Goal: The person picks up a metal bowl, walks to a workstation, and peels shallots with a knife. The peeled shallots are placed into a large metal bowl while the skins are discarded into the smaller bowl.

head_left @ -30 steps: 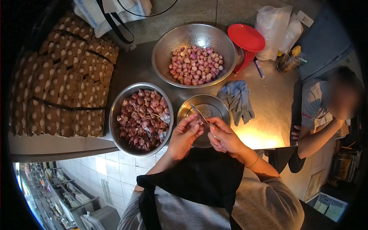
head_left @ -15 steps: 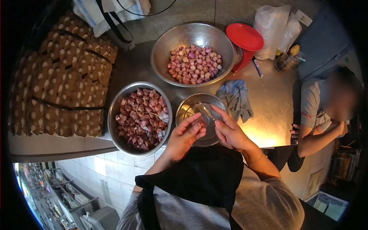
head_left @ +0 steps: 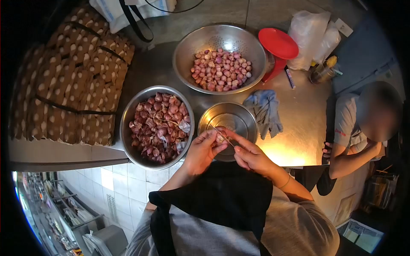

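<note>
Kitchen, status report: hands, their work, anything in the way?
Left hand pinching small pinkish shallot, partly hidden. Right hand gripping thin metal knife. Round steel bowl beneath. Nothing visibly blocking.

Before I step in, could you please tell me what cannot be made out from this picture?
In the head view:
Handle of the knife: covered by the right hand.
Part of the held shallot: covered by the left hand.
Part of the near side of the small bowl: behind the hands.
Anything beneath the unpeeled shallots: buried.
Print on the pen: too small.
Far end of the white bag: cut off by the top edge.
</note>
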{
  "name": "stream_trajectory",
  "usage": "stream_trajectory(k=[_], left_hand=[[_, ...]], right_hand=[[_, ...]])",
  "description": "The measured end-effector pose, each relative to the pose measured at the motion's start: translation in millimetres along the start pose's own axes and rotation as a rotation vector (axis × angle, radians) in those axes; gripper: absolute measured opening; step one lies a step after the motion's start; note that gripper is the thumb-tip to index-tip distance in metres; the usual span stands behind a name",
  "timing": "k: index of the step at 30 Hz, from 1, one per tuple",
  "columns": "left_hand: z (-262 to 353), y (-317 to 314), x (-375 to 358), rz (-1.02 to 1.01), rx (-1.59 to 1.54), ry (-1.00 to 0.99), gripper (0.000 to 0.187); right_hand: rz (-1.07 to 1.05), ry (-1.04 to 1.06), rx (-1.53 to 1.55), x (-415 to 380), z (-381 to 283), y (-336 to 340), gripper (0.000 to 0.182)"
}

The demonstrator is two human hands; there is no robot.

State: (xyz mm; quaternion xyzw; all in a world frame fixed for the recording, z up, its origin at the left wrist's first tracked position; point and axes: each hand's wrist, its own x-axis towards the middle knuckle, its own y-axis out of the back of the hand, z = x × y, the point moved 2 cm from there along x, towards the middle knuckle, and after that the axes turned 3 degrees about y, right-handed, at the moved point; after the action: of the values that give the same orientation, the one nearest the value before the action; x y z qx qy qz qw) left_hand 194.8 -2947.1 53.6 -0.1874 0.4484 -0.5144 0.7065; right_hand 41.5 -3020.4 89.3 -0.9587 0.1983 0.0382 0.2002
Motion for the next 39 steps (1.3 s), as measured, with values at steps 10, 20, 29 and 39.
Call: stream_trajectory(k=[10, 20, 29, 39], left_hand=[[-2, -12, -5, -0.020, 0.218, 0.085, 0.029], [-1, -10, -2, -0.060, 0.036, 0.039, 0.027], [1, -9, -5, -0.076, -0.005, -0.044, 0.024], [-1, -9, -3, -0.030, 0.138, -0.144, 0.022]], right_hand=[[0.273, -0.114, 0.042, 2, 2, 16, 0.040], [0.096, -0.043, 0.071, -11, -10, 0, 0.045], [0.118, -0.156, -0.006, -13, -7, -3, 0.046], [0.172, -0.110, 0.007, -8, 3, -2, 0.043]])
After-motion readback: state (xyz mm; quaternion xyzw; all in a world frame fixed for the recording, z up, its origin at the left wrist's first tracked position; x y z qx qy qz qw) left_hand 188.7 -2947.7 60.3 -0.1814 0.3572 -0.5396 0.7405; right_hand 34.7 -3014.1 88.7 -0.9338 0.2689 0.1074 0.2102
